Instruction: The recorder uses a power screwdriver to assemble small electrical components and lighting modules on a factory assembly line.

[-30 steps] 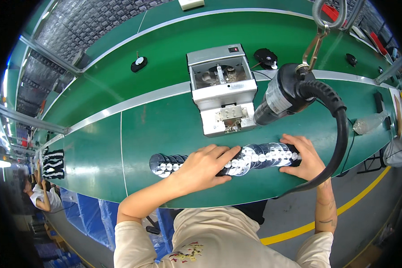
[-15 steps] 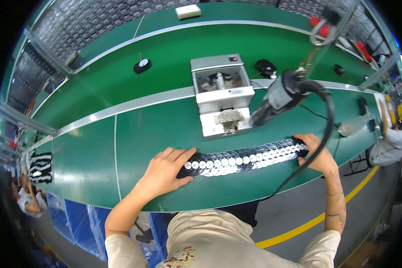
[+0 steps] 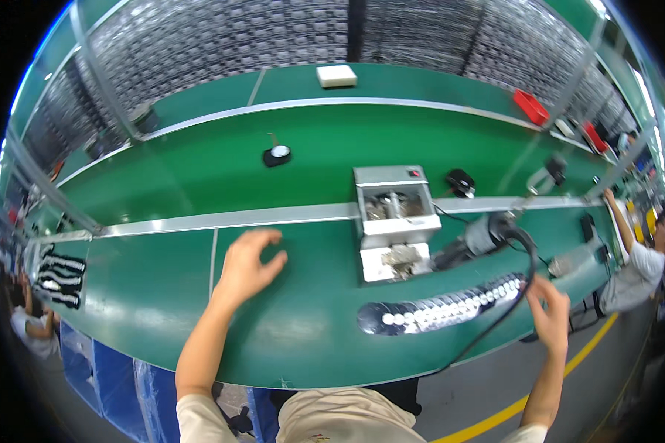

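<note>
The disc row lay on the bench before the machine. The left hand was spread, empty; the right hand neared the row's end, grip unclear. Light handling seemed best for the overlaps.

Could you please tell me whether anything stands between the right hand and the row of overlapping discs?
Yes: a black cable crosses, in this view, between the right hand and the right end of the disc row.
</note>
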`<state>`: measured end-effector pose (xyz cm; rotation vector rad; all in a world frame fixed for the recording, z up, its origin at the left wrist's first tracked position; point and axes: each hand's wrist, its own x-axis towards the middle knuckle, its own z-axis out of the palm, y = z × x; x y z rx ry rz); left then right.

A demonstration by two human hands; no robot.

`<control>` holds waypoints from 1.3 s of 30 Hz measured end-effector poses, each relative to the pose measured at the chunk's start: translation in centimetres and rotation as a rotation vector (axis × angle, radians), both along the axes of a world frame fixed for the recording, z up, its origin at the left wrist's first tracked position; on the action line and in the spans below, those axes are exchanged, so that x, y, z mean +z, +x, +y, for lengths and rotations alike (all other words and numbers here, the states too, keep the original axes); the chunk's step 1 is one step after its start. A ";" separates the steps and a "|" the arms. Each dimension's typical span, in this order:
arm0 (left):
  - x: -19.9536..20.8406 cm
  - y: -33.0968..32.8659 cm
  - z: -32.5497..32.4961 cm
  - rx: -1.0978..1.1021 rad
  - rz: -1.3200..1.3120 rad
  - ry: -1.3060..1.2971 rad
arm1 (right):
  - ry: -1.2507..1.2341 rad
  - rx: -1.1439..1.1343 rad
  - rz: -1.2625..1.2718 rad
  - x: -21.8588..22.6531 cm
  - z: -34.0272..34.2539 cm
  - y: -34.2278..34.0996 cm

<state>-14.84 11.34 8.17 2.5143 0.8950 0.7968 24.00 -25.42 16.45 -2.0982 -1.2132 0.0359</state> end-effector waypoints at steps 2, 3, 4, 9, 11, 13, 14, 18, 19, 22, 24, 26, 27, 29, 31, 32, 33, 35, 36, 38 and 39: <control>-1.1 0.6 6.1 0.151 -0.079 -0.026 | 0.018 0.344 0.229 3.8 -2.6 -4.9; -2.1 1.2 9.4 0.185 -0.139 -0.034 | 0.314 0.690 0.749 0.7 -5.2 -6.7; -2.4 2.3 12.0 0.174 -0.112 0.026 | 0.242 0.883 0.750 0.2 -4.4 -7.7; -6.1 6.6 21.6 0.040 -0.069 0.140 | -0.306 0.701 0.670 0.3 4.6 -16.6; -8.3 10.3 24.1 -0.029 -0.111 0.142 | 0.083 0.304 0.581 -2.7 4.8 -17.2; -9.0 11.4 24.5 0.045 -0.169 0.006 | 0.490 0.086 0.442 -5.5 4.4 -16.1; -8.6 11.9 24.6 0.047 -0.166 0.019 | 0.546 0.032 0.349 -6.5 4.3 -14.8; -6.2 10.4 21.4 0.007 -0.346 -0.051 | 0.635 -0.060 0.073 -6.7 7.5 -10.5; -4.8 9.6 19.5 0.059 -0.363 0.026 | 0.712 -0.038 0.084 -6.7 8.2 -9.3; 1.0 5.0 13.1 0.026 -0.505 -0.439 | 0.958 0.150 0.185 -7.7 10.1 -5.5; 2.6 1.8 8.6 0.078 -0.446 -0.490 | 1.065 0.393 0.268 -7.8 11.0 -3.4; 0.8 -0.4 5.5 0.066 -0.296 -0.183 | 1.046 0.453 0.288 -7.8 11.5 -3.5; 0.0 -1.5 3.6 0.051 -0.257 -0.252 | 1.026 0.380 0.295 -8.4 11.3 -3.0; -1.3 -3.4 0.1 0.009 -0.003 -0.234 | 0.977 0.214 0.308 -10.1 11.0 -2.8; -3.6 -3.9 -1.6 -0.028 0.018 -0.078 | 0.863 0.254 0.235 -8.5 12.2 -3.7; -4.8 -4.0 -2.4 -0.024 0.004 -0.011 | 0.828 0.318 0.190 -5.4 15.3 -6.7; -4.7 -4.3 -3.3 0.002 0.009 0.020 | 0.811 0.331 0.165 -4.7 16.5 -7.5; -4.3 -4.4 -3.9 0.001 0.050 -0.010 | 0.719 0.314 0.183 -3.6 18.0 -8.5; -3.9 -4.5 -4.0 0.009 0.079 -0.029 | 0.701 0.327 0.222 -3.4 18.3 -8.5; -2.6 -3.5 -3.7 -0.079 -0.045 -0.103 | 0.748 0.278 0.312 -2.6 18.1 -8.6; -1.6 -3.6 -3.9 -0.100 -0.095 -0.143 | 0.741 0.269 0.356 -2.6 18.1 -8.4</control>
